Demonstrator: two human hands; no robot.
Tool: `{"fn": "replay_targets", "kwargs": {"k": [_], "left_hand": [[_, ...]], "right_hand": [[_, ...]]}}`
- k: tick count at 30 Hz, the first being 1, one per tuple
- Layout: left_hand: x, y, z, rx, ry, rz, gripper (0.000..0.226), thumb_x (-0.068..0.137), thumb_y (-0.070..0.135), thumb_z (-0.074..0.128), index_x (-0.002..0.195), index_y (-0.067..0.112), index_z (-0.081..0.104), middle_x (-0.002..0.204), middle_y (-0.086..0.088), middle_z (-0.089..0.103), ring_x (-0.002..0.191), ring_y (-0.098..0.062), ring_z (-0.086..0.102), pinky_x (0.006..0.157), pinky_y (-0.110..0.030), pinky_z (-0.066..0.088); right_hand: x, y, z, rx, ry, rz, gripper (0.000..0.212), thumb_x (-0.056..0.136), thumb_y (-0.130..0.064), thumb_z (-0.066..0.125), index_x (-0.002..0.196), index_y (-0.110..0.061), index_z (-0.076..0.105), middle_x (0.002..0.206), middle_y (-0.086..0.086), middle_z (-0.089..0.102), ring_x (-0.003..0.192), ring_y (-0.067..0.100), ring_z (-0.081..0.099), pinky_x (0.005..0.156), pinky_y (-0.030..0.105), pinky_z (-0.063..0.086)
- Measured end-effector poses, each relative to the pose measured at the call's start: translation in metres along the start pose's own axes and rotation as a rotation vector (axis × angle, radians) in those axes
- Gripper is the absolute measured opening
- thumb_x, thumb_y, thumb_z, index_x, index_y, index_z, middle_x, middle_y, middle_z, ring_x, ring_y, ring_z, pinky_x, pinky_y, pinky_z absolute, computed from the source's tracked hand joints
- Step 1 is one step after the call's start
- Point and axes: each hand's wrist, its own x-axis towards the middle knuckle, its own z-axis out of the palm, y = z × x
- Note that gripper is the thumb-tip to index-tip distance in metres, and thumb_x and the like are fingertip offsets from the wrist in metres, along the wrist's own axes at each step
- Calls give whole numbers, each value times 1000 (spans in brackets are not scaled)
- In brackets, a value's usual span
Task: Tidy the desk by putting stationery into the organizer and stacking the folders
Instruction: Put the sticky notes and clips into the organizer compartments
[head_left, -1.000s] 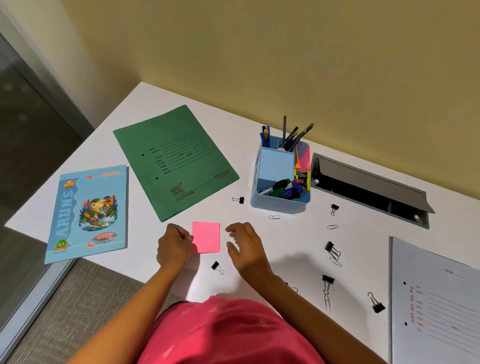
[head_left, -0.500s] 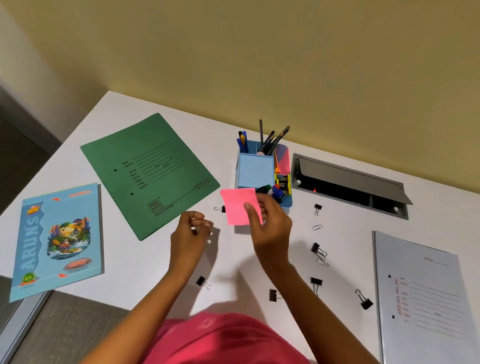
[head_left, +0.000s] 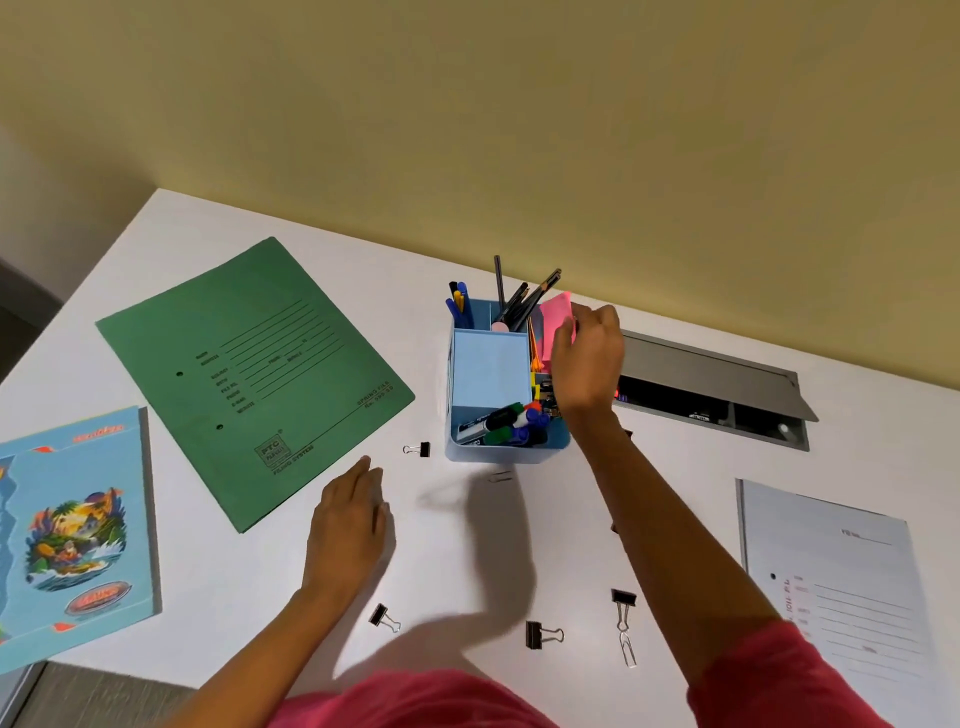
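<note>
While the right hand (head_left: 587, 358) pinches the pink sticky-note pad (head_left: 557, 317) upright at the right side of the blue organizer (head_left: 488, 374), the left hand (head_left: 348, 525) lies flat over the white bench (head_left: 218, 597), fingers relaxed and holding nothing. The pad's lower edge is hidden behind the hand. A green folder (head_left: 254, 374) lies left of the organizer, and a grey folder (head_left: 831, 582) lies far right, well apart. Black binder clips (head_left: 540, 635) are scattered along the near edge.

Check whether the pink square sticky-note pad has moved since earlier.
Yes. The pink pad rose from the white desk before the blue plastic organizer to its far right side, pinched by the right hand.
</note>
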Motion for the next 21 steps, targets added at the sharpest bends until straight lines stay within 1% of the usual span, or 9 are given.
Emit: {"fn": "replay_targets", "kwargs": {"k": [3,4,7,10,11,13,14,17,21], "left_hand": [[3,-1,0,10,7,8,40,85,4,62,125,4,59,139,-13,50,120,-36,50,100,-43,42],[3,-2,-1,8,4,4,40,86,5,60,127,6,58,140,-11,50,122,-34,49,102,-42,40],[5,-2,-2,-5,11,4,40,87,4,60,127,7,59,140,-10,50,122,-33,49,103,-41,39],[6,-2,-2,-4,16,14,39,85,2,61,124,6,61,138,-11,53,119,-34,51,101,-42,42],[6,-2,-2,-1,14,17,39,85,1,62,124,5,61,137,-11,53,118,-34,52,100,-43,42],[6,-2,-2,6,10,18,40,84,1,62,124,5,61,137,-12,53,117,-35,52,99,-44,43],[7,-3,-2,11,9,20,41,84,1,62,125,5,60,138,-11,53,117,-35,52,98,-44,43],[8,-3,-2,13,1,11,41,86,3,61,127,7,59,139,-9,51,119,-33,50,99,-42,42],[9,-2,-2,15,-3,8,42,86,3,60,128,8,58,140,-8,50,120,-33,50,99,-41,41]], "right_hand": [[8,4,18,-244,-103,-28,31,95,-9,46,124,-5,56,110,18,57,91,30,61,74,28,49],[9,5,22,-296,-139,-22,32,96,-9,46,127,-5,54,111,18,57,93,31,62,76,31,51],[10,9,30,-288,-197,-3,32,95,-14,46,125,-5,54,111,19,56,98,32,57,77,33,47],[8,9,31,-55,-125,60,26,90,-18,49,110,-6,60,110,18,55,98,33,54,78,34,42],[7,8,31,-32,-76,27,23,91,-17,52,108,-4,60,108,18,56,96,33,54,77,35,43],[4,9,31,-90,3,-144,23,91,-15,59,103,4,62,100,21,60,87,34,57,72,36,49],[3,11,32,-141,10,-206,28,91,-19,60,105,6,62,99,22,61,86,32,57,72,35,50],[3,15,35,-192,-63,-177,46,90,-35,60,116,2,57,111,17,58,97,25,53,83,27,45],[4,16,36,-215,-43,-195,47,90,-34,61,119,2,55,115,15,58,101,24,52,86,25,44]]}}
